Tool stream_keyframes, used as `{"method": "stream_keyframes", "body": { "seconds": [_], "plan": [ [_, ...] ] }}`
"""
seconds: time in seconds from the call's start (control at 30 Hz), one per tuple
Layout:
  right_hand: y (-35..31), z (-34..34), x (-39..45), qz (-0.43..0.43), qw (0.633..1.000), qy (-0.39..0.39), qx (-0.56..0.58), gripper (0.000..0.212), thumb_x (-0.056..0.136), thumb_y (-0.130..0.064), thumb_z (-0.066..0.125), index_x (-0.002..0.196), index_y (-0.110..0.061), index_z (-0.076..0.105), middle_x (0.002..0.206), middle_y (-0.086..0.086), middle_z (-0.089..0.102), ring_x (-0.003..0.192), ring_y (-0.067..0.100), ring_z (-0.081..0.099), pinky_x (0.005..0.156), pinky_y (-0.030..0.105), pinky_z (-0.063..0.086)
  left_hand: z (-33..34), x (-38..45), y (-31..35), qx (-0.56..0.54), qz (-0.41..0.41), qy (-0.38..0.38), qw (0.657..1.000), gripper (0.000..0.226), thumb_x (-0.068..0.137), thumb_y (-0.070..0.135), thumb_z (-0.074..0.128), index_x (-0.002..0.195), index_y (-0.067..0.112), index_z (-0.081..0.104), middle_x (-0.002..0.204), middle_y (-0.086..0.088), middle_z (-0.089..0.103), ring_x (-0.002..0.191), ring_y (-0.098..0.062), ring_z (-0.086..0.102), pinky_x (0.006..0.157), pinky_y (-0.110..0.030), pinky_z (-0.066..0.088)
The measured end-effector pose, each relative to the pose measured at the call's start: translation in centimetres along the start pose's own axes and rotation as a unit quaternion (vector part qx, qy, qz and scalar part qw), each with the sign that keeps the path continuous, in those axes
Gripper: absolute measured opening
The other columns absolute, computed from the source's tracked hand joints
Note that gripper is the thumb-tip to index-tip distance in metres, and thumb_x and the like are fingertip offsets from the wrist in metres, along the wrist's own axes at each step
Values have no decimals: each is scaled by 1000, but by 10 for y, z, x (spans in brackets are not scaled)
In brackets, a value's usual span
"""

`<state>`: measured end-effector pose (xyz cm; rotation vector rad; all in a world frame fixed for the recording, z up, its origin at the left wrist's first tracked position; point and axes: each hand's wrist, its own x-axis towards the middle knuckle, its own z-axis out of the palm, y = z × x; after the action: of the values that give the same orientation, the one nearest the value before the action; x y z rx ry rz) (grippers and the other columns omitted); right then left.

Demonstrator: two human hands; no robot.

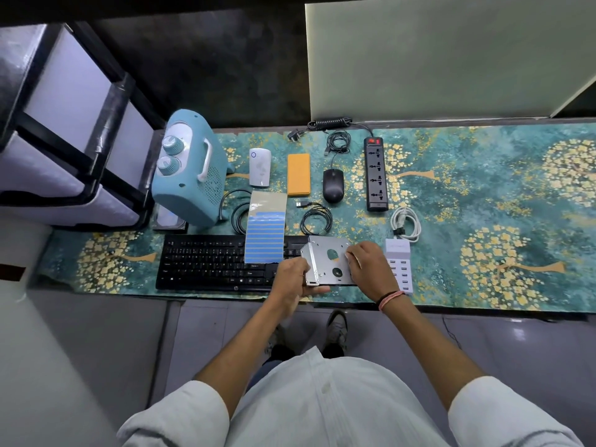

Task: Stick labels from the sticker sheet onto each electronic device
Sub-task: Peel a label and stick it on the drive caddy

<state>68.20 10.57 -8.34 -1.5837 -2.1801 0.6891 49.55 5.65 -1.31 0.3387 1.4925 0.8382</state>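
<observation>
While the left hand (292,279) grips the near left corner of a flat silver metal drive bracket with round holes (327,264), fingers curled under its edge and thumb on top, the right hand (366,269) rests on the bracket's right edge with fingertips bent onto the metal; whether a label is pinched there cannot be told; the bracket is held tilted above the right end of a black computer keyboard (216,262), just beside a white multi-port USB charging block (400,264); the blue-striped sticker sheet with its upper part peeled bare (266,227) lies across the keyboard's far edge, left of the bracket; further back on the green and gold patterned table mat (483,195) stand a pale blue fan heater with two dials (188,169), a small white plug-in unit (259,167), an orange rectangular power bank (299,174), a black wired mouse (333,185) and a black power strip with a red switch (375,174); a coiled white cable (406,224) lies beyond the charging block
</observation>
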Motion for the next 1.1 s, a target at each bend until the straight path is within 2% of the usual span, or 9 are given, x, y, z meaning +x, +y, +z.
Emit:
{"method": "stream_keyframes", "body": {
  "seconds": [0.23, 0.4, 0.5, 0.57, 0.67, 0.77, 0.9, 1.03, 1.1],
  "plan": [
    [-2, -9, -3, 13, 994, -80, 72, 17, 95, -23, 65, 94, -10, 75, 96, 6, 64, 96, 26, 51, 89, 36, 41, 1, -7, 4, 6, -4, -6, 1000, 35, 96, -5, 39, 64, 9, 35, 47, 8, 44, 38, -11, 57, 91, -69, 50],
    [-10, -22, 0, 228, 944, -25, 238, 28, 89, -39, 73, 96, -12, 67, 95, 1, 64, 87, 17, 59, 75, 32, 46, -6, -4, 3, 23, -1, -27, 999, 19, 91, 1, 46, 74, 7, 44, 74, -9, 43, 64, -24, 61, 77, -62, 59],
    [-5, -23, 2, 339, 876, -56, 339, 36, 83, -41, 79, 90, -9, 63, 77, 4, 58, 65, 19, 54, 60, 32, 47, -4, -4, 2, 22, -4, -35, 999, 19, 93, -1, 44, 75, 6, 44, 65, -2, 43, 58, -19, 61, 75, -64, 59],
    [-2, -24, 0, 335, 853, -64, 396, 31, 84, -28, 80, 76, -2, 65, 65, 12, 49, 55, 23, 43, 50, 30, 42, -3, -5, 1, 21, 0, -40, 999, 31, 96, -3, 41, 66, 7, 39, 55, 5, 49, 50, -13, 60, 74, -60, 60],
    [1, -27, 0, 365, 823, -60, 432, 18, 84, -12, 74, 83, 4, 67, 79, 23, 62, 67, 31, 60, 62, 42, 52, -4, -1, -4, 24, -7, -35, 999, 35, 96, -4, 42, 63, 9, 40, 60, 1, 49, 51, -12, 60, 73, -55, 61],
    [1, -35, 1, 378, 798, -57, 466, 17, 74, -13, 71, 81, 1, 63, 80, 22, 60, 70, 31, 56, 66, 43, 49, -3, 3, -9, 41, -3, -26, 999, 34, 96, -4, 41, 65, 10, 37, 61, 1, 39, 49, -8, 49, 81, -57, 61],
    [0, -40, 1, 335, 851, -79, 396, 44, 74, -23, 87, 58, -8, 48, 57, 8, 37, 52, 20, 38, 50, 30, 36, 2, 4, -12, 61, 17, -48, 997, 20, 95, -5, 37, 84, 3, 51, 51, 9, 46, 50, -10, 46, 85, -63, 57],
    [0, -44, 3, 366, 814, -67, 446, 24, 79, -13, 76, 79, 10, 68, 76, 20, 61, 68, 30, 59, 62, 42, 52, 5, 3, -9, 53, 21, -54, 997, 20, 95, -6, 37, 91, 2, 54, 53, 8, 53, 53, -11, 54, 83, -57, 60],
    [-7, -51, 3, 389, 791, -59, 468, 14, 82, -8, 66, 77, 4, 64, 70, 14, 54, 62, 27, 53, 59, 38, 47, 4, 7, -11, 51, 17, -51, 997, 20, 97, -4, 39, 92, 2, 57, 63, -3, 50, 59, -16, 54, 75, -47, 63]
  ]
}}
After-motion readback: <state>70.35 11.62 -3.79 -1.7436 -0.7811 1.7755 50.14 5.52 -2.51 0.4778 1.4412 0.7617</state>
